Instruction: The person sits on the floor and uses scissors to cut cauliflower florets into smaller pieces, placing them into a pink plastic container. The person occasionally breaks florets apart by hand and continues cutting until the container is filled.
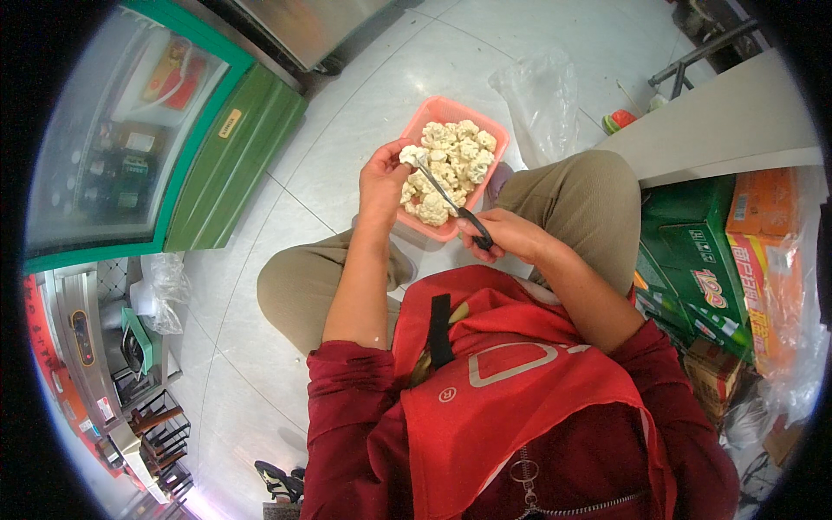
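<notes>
My left hand (385,177) pinches a cauliflower floret (413,155) above the left side of a pink plastic basket (499,135). In my right hand (504,234) is a pair of scissors (478,227) with black handles. Their metal blades point up and left, with the tips at the floret. I cannot tell whether the blades are cutting into it. Many cut cauliflower florets (465,149) fill the basket, which stands on the floor between my feet.
A clear plastic bag (543,104) lies on the tiled floor (377,78) beyond the basket. To the left stands a green glass-door display fridge (234,156). Green and orange cartons (692,240) are stacked at right under a pale tabletop (721,123). A red-and-green piece of food (621,119) lies near it.
</notes>
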### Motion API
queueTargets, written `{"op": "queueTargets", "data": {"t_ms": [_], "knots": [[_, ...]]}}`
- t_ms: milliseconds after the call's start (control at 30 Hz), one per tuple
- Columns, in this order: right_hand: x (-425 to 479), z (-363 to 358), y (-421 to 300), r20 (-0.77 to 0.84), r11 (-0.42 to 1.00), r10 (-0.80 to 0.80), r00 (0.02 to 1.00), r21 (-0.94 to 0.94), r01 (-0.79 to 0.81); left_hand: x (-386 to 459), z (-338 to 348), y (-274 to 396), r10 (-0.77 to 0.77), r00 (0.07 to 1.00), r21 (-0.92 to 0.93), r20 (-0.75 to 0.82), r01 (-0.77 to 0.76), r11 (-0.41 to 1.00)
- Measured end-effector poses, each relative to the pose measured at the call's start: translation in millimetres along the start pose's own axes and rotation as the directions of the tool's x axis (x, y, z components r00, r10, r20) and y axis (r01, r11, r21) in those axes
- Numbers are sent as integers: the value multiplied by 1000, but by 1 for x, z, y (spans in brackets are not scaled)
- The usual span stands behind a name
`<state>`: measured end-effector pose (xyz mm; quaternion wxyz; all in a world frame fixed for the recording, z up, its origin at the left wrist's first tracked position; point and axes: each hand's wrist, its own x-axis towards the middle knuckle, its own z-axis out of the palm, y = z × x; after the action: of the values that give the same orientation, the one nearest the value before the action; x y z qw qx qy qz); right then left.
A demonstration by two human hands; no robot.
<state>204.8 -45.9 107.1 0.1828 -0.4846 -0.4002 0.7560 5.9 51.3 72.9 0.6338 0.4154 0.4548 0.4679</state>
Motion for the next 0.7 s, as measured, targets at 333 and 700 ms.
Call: {"op": "queueTargets", "data": {"t_ms": [333, 700], "knots": [[5, 4, 5, -62, 999, 15, 998, 40, -13, -3, 4, -5, -21, 999, 34, -26, 22, 999], [-1, -1, -2, -174, 994, 24, 984, 105, -5, -1, -9, -10, -207, 978, -233, 16, 205, 951]]}}
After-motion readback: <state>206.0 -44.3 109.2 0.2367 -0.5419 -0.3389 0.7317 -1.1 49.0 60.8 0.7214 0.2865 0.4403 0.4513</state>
